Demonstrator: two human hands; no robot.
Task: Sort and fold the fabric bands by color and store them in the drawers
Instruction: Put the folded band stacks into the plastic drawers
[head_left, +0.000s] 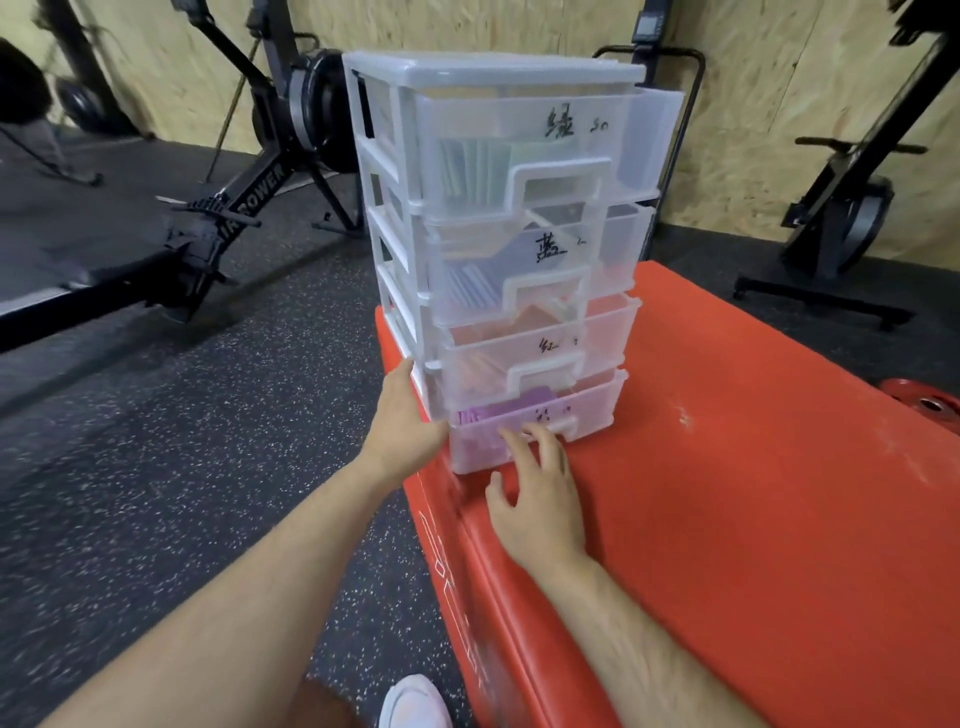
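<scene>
Both loose-fingered: left hand (406, 415) braces drawer unit (390, 218), right hand (540, 501) touches bottom drawer (597, 410).

Both bare forearms reach forward. Left grip (408, 415): palm turned inward, fingers straight and together, nothing held. Right grip (537, 493): palm down, fingers spread, slightly bent, nothing held.

The top drawer (540, 148) has a handwritten black "绿" on its front, followed by a number that looks like 30. The second drawer (535, 260) reads "蓝" beside a small unclear mark, while the writing on the third drawer (535, 348) and the bottom drawer (597, 410) is too blurred to read. The black rowing machine (249, 197) shows white letters ending in "ROWER", and the white outlined characters on the side of the red table (441, 561) are illegible.
</scene>
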